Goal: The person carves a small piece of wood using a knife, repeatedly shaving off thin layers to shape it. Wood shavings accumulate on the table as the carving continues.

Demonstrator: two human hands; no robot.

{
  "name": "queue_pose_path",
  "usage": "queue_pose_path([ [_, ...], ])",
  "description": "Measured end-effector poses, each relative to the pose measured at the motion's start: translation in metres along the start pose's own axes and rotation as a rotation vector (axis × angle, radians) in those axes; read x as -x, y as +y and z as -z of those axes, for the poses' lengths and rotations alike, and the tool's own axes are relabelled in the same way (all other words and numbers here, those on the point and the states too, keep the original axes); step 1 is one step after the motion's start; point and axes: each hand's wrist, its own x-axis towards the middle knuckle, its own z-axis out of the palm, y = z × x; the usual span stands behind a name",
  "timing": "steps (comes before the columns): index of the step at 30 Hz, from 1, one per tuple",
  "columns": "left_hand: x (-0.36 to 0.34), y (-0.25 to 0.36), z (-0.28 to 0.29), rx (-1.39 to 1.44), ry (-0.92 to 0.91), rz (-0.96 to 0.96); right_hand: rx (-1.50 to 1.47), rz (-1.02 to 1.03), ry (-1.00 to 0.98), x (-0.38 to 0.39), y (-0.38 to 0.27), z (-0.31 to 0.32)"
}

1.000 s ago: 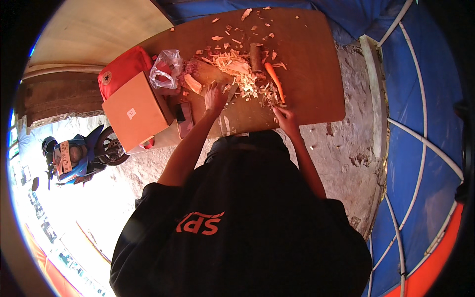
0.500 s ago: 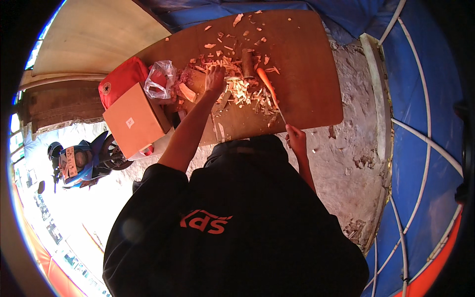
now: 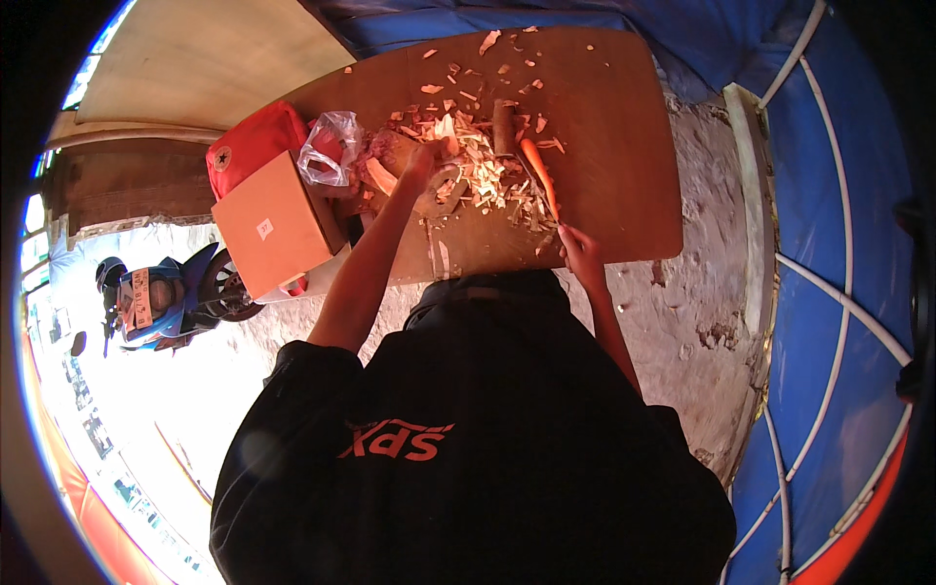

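My left hand [image 3: 423, 161] is closed at the left side of a heap of pale cut strips and chips [image 3: 483, 171]. A pale chunk [image 3: 446, 129] stands up at its fingertips; the grip is partly hidden. By the near table edge, my right hand [image 3: 582, 253] is closed around the end of a slim knife, whose thin blade runs away from me and is hard to make out. Beside the blade lies a long orange, carrot-like piece [image 3: 539, 174]. A brown, bark-like cylinder [image 3: 504, 129] rests just beyond the heap.
The brown table [image 3: 619, 166] has scraps scattered toward its far edge. Left of the heap are a clear plastic bag [image 3: 330, 148], a cardboard box [image 3: 273, 226] and a red bag [image 3: 255, 136]. A blue motorcycle [image 3: 171, 297] stands at left; blue sheeting [image 3: 834, 253] hangs at right.
My left hand has drawn back a little toward me and left from the heap, with the pale chunk now at its fingers. My right hand has moved slightly farther onto the table edge.
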Motion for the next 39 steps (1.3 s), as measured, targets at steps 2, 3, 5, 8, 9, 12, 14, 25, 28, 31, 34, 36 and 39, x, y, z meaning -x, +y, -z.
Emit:
queue_pose_path([
  [2, 0.011, 0.006, 0.001, 0.282, -0.135, 0.105, 0.041, 0.004, -0.027, -0.005, -0.007, -0.008],
  [3, 0.017, 0.009, 0.002, 0.419, -0.168, 0.138, 0.071, -0.009, -0.034, -0.008, -0.009, -0.012],
  [5, 0.033, 0.010, 0.005, 0.694, -0.232, 0.202, 0.105, 0.072, -0.078, -0.013, -0.014, -0.023],
  [8, 0.050, 0.013, 0.018, 0.800, -0.410, 0.156, 0.208, 0.207, -0.154, -0.021, -0.018, -0.045],
  [9, 0.055, 0.014, 0.025, 0.841, -0.499, 0.154, 0.260, 0.221, -0.177, -0.023, -0.019, -0.053],
  [12, 0.066, 0.015, 0.043, 0.847, -0.636, 0.072, 0.356, 0.299, -0.269, -0.029, -0.024, -0.079],
  [14, 0.074, 0.017, 0.055, 0.850, -0.746, 0.065, 0.388, 0.324, -0.328, -0.030, -0.026, -0.095],
  [25, 0.083, 0.005, 0.086, 0.271, -0.214, -0.055, 0.302, 0.269, -0.207, -0.022, -0.017, -0.116],
  [28, 0.085, -0.002, 0.084, 0.218, -0.157, -0.034, 0.345, 0.206, -0.217, -0.009, -0.020, -0.105],
  [31, 0.082, -0.002, 0.079, 0.103, -0.147, -0.047, 0.311, 0.242, -0.171, 0.002, -0.018, -0.100],
  [34, 0.081, -0.001, 0.072, 0.277, -0.239, 0.021, 0.314, 0.206, -0.112, 0.008, -0.009, -0.098],
  [36, 0.084, 0.002, 0.067, 0.555, -0.372, 0.127, 0.247, 0.202, -0.103, 0.010, -0.003, -0.099],
  [39, 0.094, 0.008, 0.055, 0.904, -0.614, 0.258, 0.209, 0.143, -0.094, 0.012, 0.002, -0.098],
])
